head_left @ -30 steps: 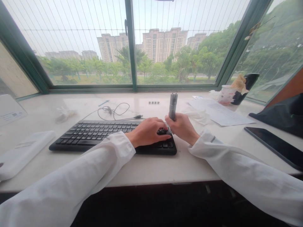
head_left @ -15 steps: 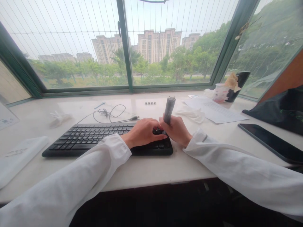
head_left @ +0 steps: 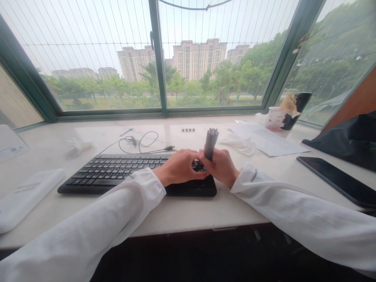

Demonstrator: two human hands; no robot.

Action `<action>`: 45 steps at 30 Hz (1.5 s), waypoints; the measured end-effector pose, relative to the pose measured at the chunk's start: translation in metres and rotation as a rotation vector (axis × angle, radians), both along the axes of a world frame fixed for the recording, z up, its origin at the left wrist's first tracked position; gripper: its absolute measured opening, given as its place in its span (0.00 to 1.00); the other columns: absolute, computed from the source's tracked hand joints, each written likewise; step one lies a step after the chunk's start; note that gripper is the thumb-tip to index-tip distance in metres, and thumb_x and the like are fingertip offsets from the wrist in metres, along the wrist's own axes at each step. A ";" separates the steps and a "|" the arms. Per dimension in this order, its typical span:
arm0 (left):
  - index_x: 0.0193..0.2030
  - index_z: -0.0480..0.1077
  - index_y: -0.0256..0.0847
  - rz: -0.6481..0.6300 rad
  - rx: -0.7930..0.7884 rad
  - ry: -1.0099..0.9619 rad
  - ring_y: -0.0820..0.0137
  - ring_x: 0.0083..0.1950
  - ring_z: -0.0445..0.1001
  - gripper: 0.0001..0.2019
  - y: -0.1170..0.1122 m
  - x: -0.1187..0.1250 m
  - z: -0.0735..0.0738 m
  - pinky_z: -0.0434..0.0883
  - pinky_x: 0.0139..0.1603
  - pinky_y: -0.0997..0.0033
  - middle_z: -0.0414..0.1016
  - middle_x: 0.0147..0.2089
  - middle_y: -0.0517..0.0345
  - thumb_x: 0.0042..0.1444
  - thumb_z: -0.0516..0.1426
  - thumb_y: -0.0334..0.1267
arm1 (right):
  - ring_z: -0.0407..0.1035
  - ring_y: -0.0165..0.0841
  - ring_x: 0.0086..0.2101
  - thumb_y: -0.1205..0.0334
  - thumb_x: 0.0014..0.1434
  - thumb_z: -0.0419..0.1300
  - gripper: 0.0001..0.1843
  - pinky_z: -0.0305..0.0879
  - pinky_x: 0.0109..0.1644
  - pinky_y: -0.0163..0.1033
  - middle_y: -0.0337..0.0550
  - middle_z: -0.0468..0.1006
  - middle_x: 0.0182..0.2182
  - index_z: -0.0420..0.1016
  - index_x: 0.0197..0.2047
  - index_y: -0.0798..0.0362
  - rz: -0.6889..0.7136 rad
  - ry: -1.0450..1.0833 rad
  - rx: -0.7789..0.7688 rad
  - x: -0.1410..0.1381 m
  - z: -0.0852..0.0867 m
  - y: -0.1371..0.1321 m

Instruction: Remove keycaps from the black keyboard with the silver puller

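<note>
Above the tabletop (head_left: 164, 219), gray tool (head_left: 211, 143) leans more.

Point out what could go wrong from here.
The right hand grips the grey tool at the right end of the keyboard, so a slip might mar it. The left hand covers part of the keyboard, so contact could be misjudged. The small dark pieces lined up on the table might scatter if bumped.

The pale counter (head_left: 188, 217) carries a keyboard (head_left: 108, 172), cable (head_left: 169, 148), paper (head_left: 272, 141) and phone (head_left: 337, 180).
</note>
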State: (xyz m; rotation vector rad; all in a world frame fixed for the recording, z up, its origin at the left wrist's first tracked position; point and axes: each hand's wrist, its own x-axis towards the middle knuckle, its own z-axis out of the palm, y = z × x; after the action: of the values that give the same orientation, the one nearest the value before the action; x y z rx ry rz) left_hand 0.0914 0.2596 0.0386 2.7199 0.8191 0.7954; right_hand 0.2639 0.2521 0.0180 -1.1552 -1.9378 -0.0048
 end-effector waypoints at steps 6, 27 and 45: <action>0.39 0.75 0.44 0.030 -0.009 0.054 0.63 0.45 0.77 0.19 -0.002 -0.001 0.001 0.71 0.44 0.68 0.80 0.44 0.59 0.50 0.63 0.57 | 0.58 0.29 0.19 0.54 0.62 0.51 0.17 0.54 0.27 0.34 0.37 0.68 0.17 0.65 0.24 0.51 -0.015 0.017 -0.021 0.001 -0.001 0.000; 0.46 0.75 0.44 0.077 -0.005 0.114 0.60 0.49 0.77 0.21 0.000 0.002 -0.001 0.71 0.50 0.65 0.79 0.47 0.54 0.55 0.59 0.58 | 0.57 0.28 0.19 0.54 0.63 0.51 0.18 0.52 0.28 0.34 0.37 0.68 0.17 0.63 0.23 0.51 -0.062 -0.002 0.016 -0.001 0.000 -0.001; 0.43 0.73 0.45 0.065 0.023 0.113 0.60 0.47 0.77 0.18 0.002 0.001 -0.003 0.71 0.47 0.65 0.79 0.47 0.57 0.55 0.60 0.56 | 0.60 0.28 0.16 0.57 0.62 0.53 0.15 0.50 0.25 0.34 0.39 0.70 0.15 0.71 0.26 0.53 -0.100 -0.158 0.212 0.003 -0.007 0.001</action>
State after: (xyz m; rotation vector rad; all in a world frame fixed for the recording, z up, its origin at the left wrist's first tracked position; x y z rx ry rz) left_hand 0.0926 0.2621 0.0359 2.7936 0.9325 0.6723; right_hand 0.2664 0.2526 0.0107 -1.1355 -1.9593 -0.3566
